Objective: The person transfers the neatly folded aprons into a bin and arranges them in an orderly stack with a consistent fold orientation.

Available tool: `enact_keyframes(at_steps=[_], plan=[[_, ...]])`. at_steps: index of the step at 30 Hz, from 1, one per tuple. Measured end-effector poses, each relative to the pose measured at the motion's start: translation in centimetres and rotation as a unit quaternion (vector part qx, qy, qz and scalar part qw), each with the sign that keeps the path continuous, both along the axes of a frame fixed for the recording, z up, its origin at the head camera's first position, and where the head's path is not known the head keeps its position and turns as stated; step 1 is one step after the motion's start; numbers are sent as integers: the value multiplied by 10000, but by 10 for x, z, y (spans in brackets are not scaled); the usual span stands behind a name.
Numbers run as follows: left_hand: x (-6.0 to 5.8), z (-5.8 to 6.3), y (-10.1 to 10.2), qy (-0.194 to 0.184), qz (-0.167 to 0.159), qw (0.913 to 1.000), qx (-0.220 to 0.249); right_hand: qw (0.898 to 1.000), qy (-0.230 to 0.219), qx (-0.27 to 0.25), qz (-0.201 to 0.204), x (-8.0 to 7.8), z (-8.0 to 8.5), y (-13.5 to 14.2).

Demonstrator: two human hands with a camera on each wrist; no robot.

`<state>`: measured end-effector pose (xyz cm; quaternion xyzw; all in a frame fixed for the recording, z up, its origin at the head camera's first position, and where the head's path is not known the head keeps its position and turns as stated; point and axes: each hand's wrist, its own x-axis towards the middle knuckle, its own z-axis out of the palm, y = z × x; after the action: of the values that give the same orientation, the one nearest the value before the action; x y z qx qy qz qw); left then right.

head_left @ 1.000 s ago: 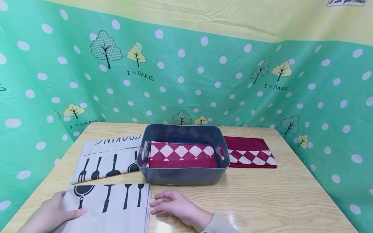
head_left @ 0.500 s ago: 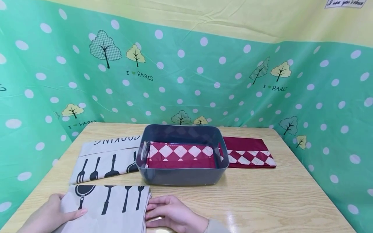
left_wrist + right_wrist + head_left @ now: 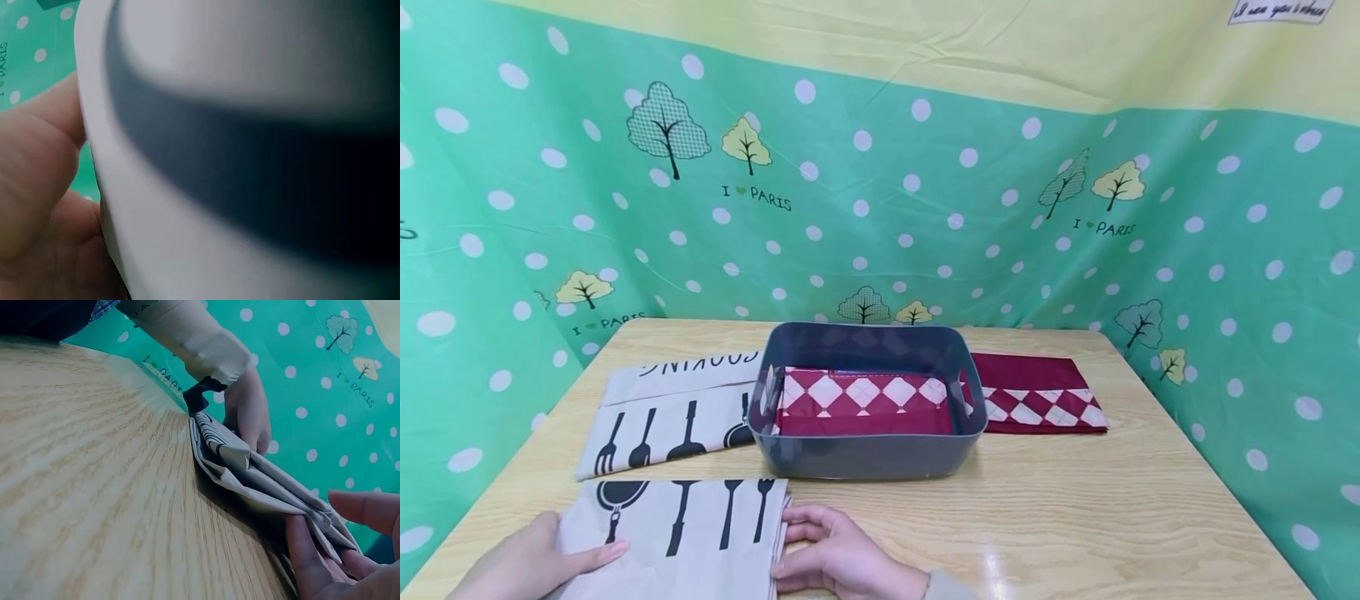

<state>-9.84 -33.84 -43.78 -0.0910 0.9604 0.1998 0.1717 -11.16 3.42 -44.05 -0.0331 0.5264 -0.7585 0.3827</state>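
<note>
A folded light grey apron (image 3: 651,542) printed with black kitchen utensils lies at the front left. My left hand (image 3: 542,557) grips its left edge, thumb on top. In the left wrist view the apron (image 3: 187,250) is blurred and fills most of the picture. At the right edge my right hand (image 3: 842,554) holds the layers. The right wrist view shows fingertips (image 3: 303,550) against the layered edge, while one digit stands clear above it. A dark shadow lies under that edge of the apron (image 3: 250,481).
Behind stands a dark grey plastic basket (image 3: 868,458) holding a folded red cloth (image 3: 865,423) with white diamonds. Another grey utensil-print piece (image 3: 670,417), lettered COOKING, lies left of it. A similar red folded piece (image 3: 1037,392) lies right. A green dotted curtain (image 3: 880,183) encloses the wooden table (image 3: 1075,517).
My right hand has moved left and slightly down, from beside the apron to its right edge, and now holds the layers. My left hand keeps its grip. The head view has shifted slightly.
</note>
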Motion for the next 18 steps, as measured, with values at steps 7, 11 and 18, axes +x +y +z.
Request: enact_keyframes(at_steps=[7,11,18], plan=[[-2,-1,-1,-110,-128,9983,561,9997,56,204,151,0,-3,-1],[-4,-3,-10,-294,-100,9971,694,9996,47,189,187,-1,-4,-2],[-3,-9,-31,-414,-556,9894,1275,9986,11,475,231,0,-7,-2]])
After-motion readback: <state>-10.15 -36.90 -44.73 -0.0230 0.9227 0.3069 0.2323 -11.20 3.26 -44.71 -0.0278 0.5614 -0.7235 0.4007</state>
